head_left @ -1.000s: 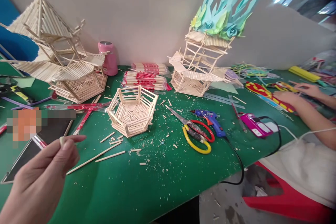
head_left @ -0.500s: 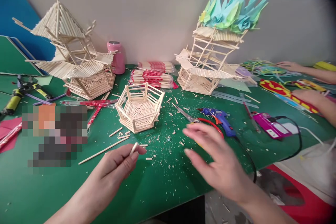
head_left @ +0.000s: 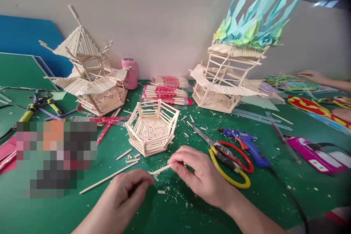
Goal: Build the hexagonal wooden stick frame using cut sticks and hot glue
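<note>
My right hand (head_left: pixel 200 175) pinches a short wooden stick (head_left: pixel 163 170) between thumb and fingertips, its free end pointing left. My left hand (head_left: pixel 128 190) is beside that end, fingers curled in and thumb close to the index finger; whether anything is between them is hidden. Just beyond the hands stands an open hexagonal frame (head_left: pixel 152 129) of wooden sticks, with a slatted floor and railings. A long stick (head_left: pixel 109 178) and several cut pieces lie on the green table (head_left: pixel 170 219). Right of my right hand are scissors (head_left: pixel 229 159) with red and yellow handles.
A blue glue gun (head_left: pixel 246 144) and a magenta box (head_left: pixel 315 155) with cords lie at right. Stick pavilions stand at back left (head_left: pixel 101 98) and back right (head_left: pixel 216 97), with bundled sticks (head_left: pixel 164 95) between. Pliers (head_left: pixel 30 111) lie left. Another person's hand (head_left: pixel 312 76) is far right.
My right hand has moved left and down from open and now grips the stick. My left hand, which held a short stick, has turned with its fingers curled. The camera view has tilted up.
</note>
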Available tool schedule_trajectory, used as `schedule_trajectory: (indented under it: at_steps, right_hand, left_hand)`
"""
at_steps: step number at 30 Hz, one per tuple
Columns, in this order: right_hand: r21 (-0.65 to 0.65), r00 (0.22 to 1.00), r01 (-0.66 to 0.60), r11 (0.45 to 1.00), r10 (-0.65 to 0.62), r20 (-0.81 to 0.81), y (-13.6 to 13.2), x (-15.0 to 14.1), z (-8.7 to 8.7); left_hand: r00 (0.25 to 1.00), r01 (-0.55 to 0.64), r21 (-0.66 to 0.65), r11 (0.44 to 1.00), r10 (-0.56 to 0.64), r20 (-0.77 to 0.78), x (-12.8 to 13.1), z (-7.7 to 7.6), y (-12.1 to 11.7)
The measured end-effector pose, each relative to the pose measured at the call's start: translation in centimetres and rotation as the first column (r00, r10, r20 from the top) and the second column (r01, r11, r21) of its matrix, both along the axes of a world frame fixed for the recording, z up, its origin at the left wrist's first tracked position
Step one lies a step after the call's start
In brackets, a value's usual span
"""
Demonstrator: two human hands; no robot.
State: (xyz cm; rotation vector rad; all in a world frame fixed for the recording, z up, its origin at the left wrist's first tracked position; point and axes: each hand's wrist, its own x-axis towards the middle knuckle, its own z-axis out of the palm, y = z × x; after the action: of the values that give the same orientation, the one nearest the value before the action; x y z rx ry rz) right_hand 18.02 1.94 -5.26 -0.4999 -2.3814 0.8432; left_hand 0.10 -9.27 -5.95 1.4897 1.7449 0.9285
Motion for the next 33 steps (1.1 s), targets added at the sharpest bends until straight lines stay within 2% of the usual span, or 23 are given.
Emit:
schedule_trajectory:
  at_steps: [2, 4, 6, 9, 12, 17, 21, 24, 27, 30, 33]
  right_hand:
    - [-0.049, 0.997, 0.075, 0.996, -0.074, 0.014, 0.8, 0.3, -0.4]
    - [-0.037, 0.994, 0.109, 0.993, -0.109, -0.003, 1.4, 0.5, -0.9]
    - [-0.006, 0.993, 0.118, 0.993, -0.118, -0.026, 1.6, 0.5, -1.6]
    - [0.036, 0.995, 0.096, 0.995, -0.096, -0.013, 1.6, 0.5, -2.2]
    - [0.077, 0.993, 0.086, 0.993, -0.092, 0.078, 1.5, 0.7, -2.7]
    - [0.163, 0.963, 0.098, 0.982, -0.135, 0.235, 1.8, 1.2, -3.2]
    - [0.193, 0.956, 0.069, 0.979, -0.120, 0.269, 2.2, 1.4, -3.4]
    - [0.097, 0.975, 0.114, 0.989, -0.130, 0.179, 2.3, 1.8, -3.0]
    - [-0.036, 0.987, 0.161, 0.986, -0.161, 0.012, 2.3, 2.2, -1.9]
    - [-0.060, 0.973, 0.191, 0.980, -0.197, -0.119, 2.4, 2.3, -0.3]
    - [-0.056, 0.961, 0.192, 0.980, -0.199, -0.192, 2.4, 2.0, 1.5]
  left_hand:
    - [0.988, -0.087, 0.051, 0.995, 0.092, -0.125, -1.1, -0.5, 0.4]
    - [0.951, -0.193, 0.138, 0.971, 0.220, -0.219, -2.0, -0.9, 1.2]
    - [0.924, -0.238, 0.194, 0.952, 0.284, -0.256, -2.4, -1.1, 2.1]
    - [0.950, -0.178, 0.172, 0.969, 0.215, -0.225, -2.1, -1.3, 3.4]
    - [0.979, -0.102, 0.170, 0.980, 0.129, -0.155, -1.6, -1.8, 4.0]
    - [0.984, -0.088, 0.233, 0.969, 0.121, -0.128, -1.4, -2.2, 4.3]
    - [0.981, -0.084, 0.290, 0.953, 0.131, -0.146, -1.5, -1.5, 4.7]
    - [0.979, -0.098, 0.279, 0.955, 0.143, -0.144, -1.5, -0.5, 5.2]
    - [0.988, -0.101, 0.222, 0.970, 0.124, -0.095, -1.5, 0.6, 5.8]
    - [0.995, -0.097, 0.183, 0.978, 0.097, 0.011, -1.6, 1.7, 6.1]
    - [0.982, -0.151, 0.144, 0.978, 0.132, 0.135, -1.5, 2.6, 6.3]
